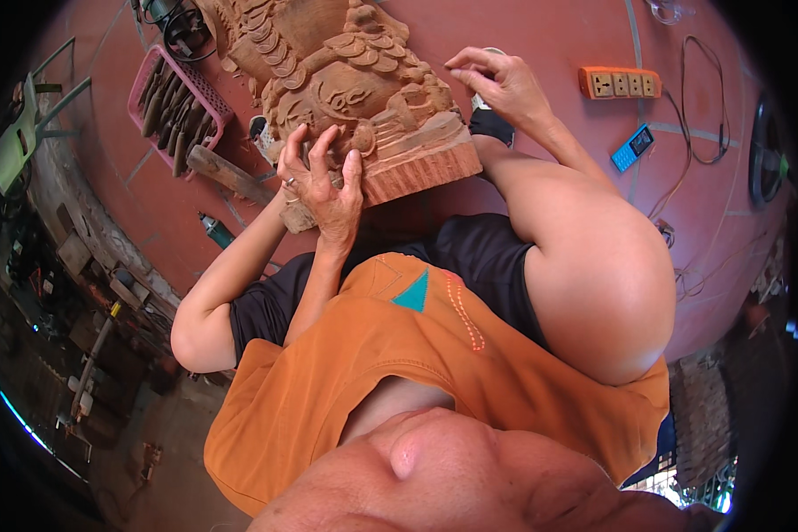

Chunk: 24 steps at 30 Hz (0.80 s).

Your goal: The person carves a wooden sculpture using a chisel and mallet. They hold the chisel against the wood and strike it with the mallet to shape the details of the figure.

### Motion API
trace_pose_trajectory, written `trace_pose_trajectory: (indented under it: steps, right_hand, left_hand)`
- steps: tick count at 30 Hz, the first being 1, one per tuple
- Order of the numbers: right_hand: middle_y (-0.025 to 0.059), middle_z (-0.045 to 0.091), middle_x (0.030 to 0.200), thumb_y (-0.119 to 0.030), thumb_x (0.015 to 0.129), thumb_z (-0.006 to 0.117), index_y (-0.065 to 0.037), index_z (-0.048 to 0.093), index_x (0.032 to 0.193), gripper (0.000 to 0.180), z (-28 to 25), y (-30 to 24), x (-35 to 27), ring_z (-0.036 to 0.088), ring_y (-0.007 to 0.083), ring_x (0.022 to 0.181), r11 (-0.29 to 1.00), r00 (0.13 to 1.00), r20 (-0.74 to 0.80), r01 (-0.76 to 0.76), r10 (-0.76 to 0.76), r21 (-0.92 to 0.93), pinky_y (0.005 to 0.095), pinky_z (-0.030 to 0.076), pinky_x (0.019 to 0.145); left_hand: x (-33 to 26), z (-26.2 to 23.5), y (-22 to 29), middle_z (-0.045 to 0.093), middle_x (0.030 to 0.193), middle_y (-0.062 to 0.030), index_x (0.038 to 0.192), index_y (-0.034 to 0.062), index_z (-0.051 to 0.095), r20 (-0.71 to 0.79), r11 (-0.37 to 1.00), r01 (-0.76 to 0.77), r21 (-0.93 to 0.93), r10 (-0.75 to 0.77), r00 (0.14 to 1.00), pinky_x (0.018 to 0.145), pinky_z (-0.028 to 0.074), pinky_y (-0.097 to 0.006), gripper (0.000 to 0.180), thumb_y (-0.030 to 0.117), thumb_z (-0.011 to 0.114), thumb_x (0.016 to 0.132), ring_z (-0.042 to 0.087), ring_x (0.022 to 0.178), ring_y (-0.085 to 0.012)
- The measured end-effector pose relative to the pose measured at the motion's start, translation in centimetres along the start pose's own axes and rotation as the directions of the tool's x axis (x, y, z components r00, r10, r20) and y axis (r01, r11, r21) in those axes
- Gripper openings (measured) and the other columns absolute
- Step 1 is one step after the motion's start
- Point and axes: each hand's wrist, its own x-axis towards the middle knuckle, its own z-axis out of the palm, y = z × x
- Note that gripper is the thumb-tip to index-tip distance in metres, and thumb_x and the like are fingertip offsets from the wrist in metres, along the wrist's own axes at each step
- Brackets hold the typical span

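A carved wooden sculpture [355, 89] with a face, leaf-like relief and a flat sawn base lies in front of me. My left hand [324, 182] rests at its lower left edge, fingers spread and bent over the carved surface; a ring is on one finger. What lies under that palm is partly hidden. To the right of the carving, my right hand [504, 86] is raised beside it above my foot, fingers stretched loosely to the left and apart from the wood. Nothing shows in it. A rough wooden block end [299, 215] sits below my left wrist.
At left, a pink basket [224, 113] holds several carving tools, with a thick wooden club [230, 173] beside it. A green-bodied tool [215, 230] lies near my left leg. An orange power strip [619, 83], its cable and a blue phone [632, 147] lie on the right.
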Motion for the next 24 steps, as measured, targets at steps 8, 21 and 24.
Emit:
trace_pose_trajectory:
  steps: [8, 21, 24]
  right_hand:
    - [0.0086, 0.076, 0.085, -0.018, 0.093, 0.065, -0.010, 0.072, 0.105, 0.016, 0.6, -0.4, 0.9, 0.073, 0.0242, 0.073, 0.963, 0.993, 0.043, 0.117, -0.110, -0.244, 0.0336, 0.056, 0.067]
    - [0.0094, 0.073, 0.079, -0.023, 0.095, 0.062, -0.013, 0.070, 0.103, 0.014, 0.7, -1.1, 1.5, 0.071, 0.0303, 0.069, 0.883, 0.968, 0.064, 0.246, -0.241, -0.400, 0.0391, 0.056, 0.063]
    - [0.0093, 0.071, 0.076, -0.023, 0.096, 0.063, -0.013, 0.067, 0.101, 0.012, 0.7, -1.2, 1.4, 0.069, 0.0309, 0.068, 0.823, 0.957, 0.073, 0.279, -0.281, -0.495, 0.0410, 0.055, 0.060]
  left_hand:
    - [0.1, -0.3, 0.1, 0.046, 0.141, -0.0142, 0.124, 0.0116, 0.067, 0.013, 1.000, -0.008, 0.010, 0.008, 1.000, 0.112, 0.028, -0.044, 0.041, 0.019, 0.075, 0.085, 0.038, 0.132, -0.0330]
    - [0.0, -0.2, 0.0, 0.046, 0.142, -0.0148, 0.124, 0.0112, 0.066, 0.016, 1.000, 0.001, 0.002, -0.001, 1.000, 0.113, 0.027, -0.045, 0.041, 0.019, 0.075, 0.085, 0.037, 0.133, -0.0334]
    - [0.1, -0.2, 0.0, 0.046, 0.142, -0.0150, 0.124, 0.0111, 0.066, 0.014, 1.000, 0.002, -0.007, -0.002, 1.000, 0.113, 0.027, -0.045, 0.041, 0.019, 0.075, 0.085, 0.037, 0.134, -0.0335]
